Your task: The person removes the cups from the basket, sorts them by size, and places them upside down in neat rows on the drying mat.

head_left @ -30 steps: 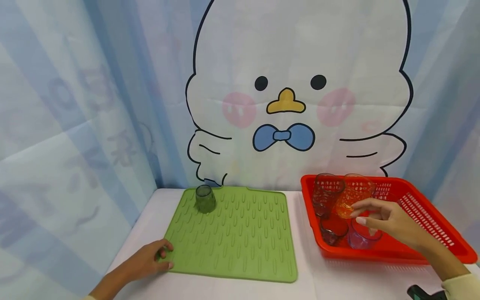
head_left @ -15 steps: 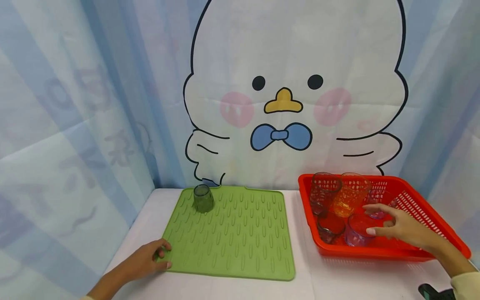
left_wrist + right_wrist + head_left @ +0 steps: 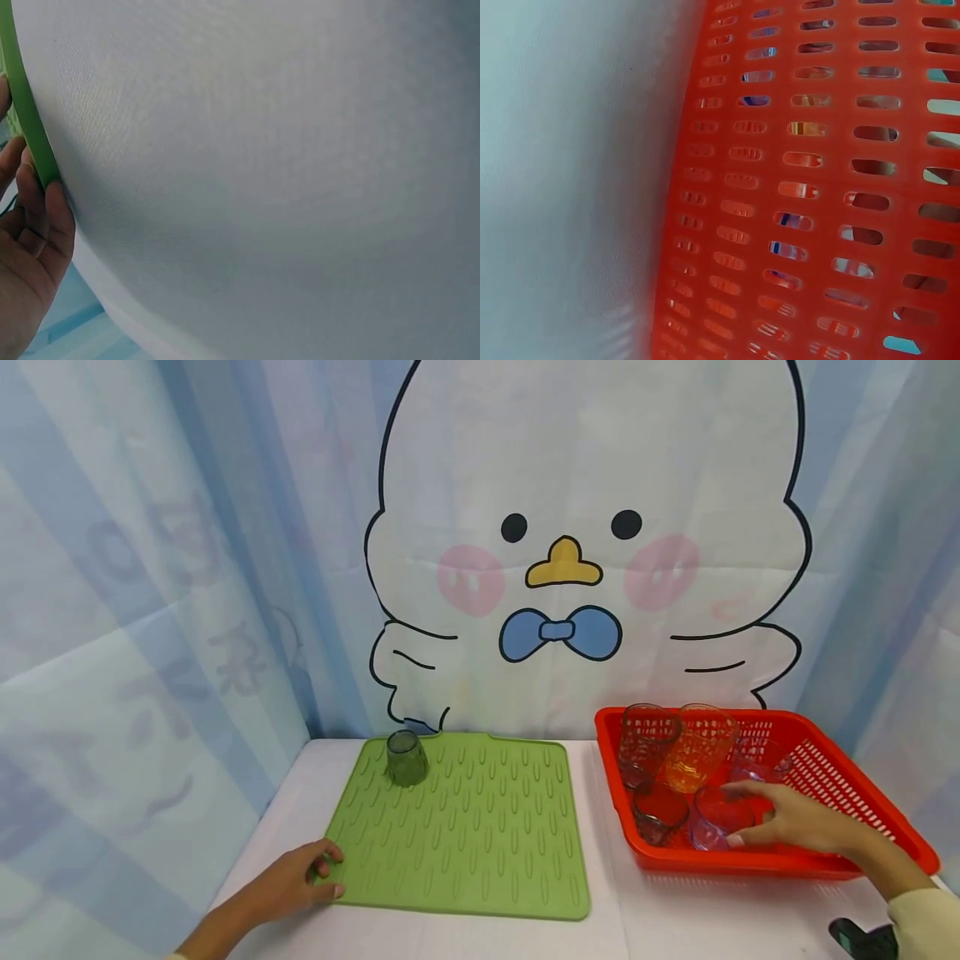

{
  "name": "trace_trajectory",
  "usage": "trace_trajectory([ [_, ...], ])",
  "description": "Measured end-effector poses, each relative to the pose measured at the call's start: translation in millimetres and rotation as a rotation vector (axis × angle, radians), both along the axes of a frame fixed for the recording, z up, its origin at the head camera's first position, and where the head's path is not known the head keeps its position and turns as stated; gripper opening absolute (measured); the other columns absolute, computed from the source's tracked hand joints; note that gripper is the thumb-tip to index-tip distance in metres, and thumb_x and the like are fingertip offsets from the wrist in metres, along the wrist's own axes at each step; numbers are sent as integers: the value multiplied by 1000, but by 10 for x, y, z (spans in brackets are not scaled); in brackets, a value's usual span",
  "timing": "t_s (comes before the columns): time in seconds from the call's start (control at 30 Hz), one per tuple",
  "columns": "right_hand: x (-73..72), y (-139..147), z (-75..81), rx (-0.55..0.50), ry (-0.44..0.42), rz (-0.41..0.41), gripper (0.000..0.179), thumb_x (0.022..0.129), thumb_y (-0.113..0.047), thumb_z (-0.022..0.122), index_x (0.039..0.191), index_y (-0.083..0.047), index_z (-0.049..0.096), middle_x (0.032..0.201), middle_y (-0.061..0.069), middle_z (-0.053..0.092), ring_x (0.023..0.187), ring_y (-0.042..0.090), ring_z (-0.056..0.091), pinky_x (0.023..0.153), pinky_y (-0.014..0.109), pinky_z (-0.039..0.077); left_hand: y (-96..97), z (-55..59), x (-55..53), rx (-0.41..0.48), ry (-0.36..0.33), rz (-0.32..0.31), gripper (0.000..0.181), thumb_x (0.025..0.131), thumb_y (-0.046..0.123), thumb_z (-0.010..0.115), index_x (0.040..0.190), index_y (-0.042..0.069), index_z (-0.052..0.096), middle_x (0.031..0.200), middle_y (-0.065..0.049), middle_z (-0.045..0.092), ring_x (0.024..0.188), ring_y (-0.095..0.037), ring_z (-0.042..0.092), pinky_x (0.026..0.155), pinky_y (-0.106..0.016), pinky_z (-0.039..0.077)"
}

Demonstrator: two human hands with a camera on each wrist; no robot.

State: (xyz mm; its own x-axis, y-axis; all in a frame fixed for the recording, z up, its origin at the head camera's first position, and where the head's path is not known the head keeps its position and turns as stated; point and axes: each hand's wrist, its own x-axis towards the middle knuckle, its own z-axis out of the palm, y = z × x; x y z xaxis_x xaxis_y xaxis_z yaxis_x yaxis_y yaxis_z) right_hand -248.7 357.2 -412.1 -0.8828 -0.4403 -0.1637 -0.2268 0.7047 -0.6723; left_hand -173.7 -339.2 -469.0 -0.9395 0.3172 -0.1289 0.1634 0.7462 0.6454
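My right hand (image 3: 798, 820) reaches into the red basket (image 3: 757, 863). Its thumb and fingers are spread at the right side of a short purple glass (image 3: 708, 828); a firm hold does not show. Around it in the basket are a small dark glass (image 3: 660, 817), a tall dark glass (image 3: 643, 745), a tall orange glass (image 3: 693, 756) and another purple glass (image 3: 757, 758). My left hand (image 3: 288, 881) touches the front left corner of the green drying mat (image 3: 480, 843), fingers loosely bent. At the mat's back left a smoky glass (image 3: 407, 762) stands narrow end up.
Mat and basket sit on a table with a white cloth (image 3: 600, 893). A printed curtain (image 3: 562, 685) hangs right behind them. At the front right lies a dark object (image 3: 862, 939) near my right sleeve. The basket's slotted wall (image 3: 802, 187) fills much of the right wrist view.
My right hand has moved right and then down to the front purple glass, so the purple glass behind it now shows. My left hand stays at the mat's corner.
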Motion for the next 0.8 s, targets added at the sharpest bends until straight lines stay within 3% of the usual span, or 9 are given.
trace_trajectory([
  [0.43,-59,-21,5,-20,-27,9,76,82,-23,82,139,10,44,129,29,55,108,32,59,72,27,58,10,-7,13,-5,26,2,40,85,25,80,112,4,60,87,-1,54,72,-6,44,64,-25,39],
  [0.63,-23,-26,11,-11,54,14,69,84,-22,79,136,10,47,126,26,57,102,26,61,72,26,58,23,-14,22,-19,41,6,39,85,26,80,111,4,61,86,0,53,72,-5,45,65,-24,39],
  [0.8,40,-39,69,-15,119,-32,68,86,-25,77,137,7,47,127,25,57,96,11,62,71,27,58,18,-2,38,-24,53,4,39,85,27,80,110,4,61,86,0,53,72,-5,45,64,-25,40],
])
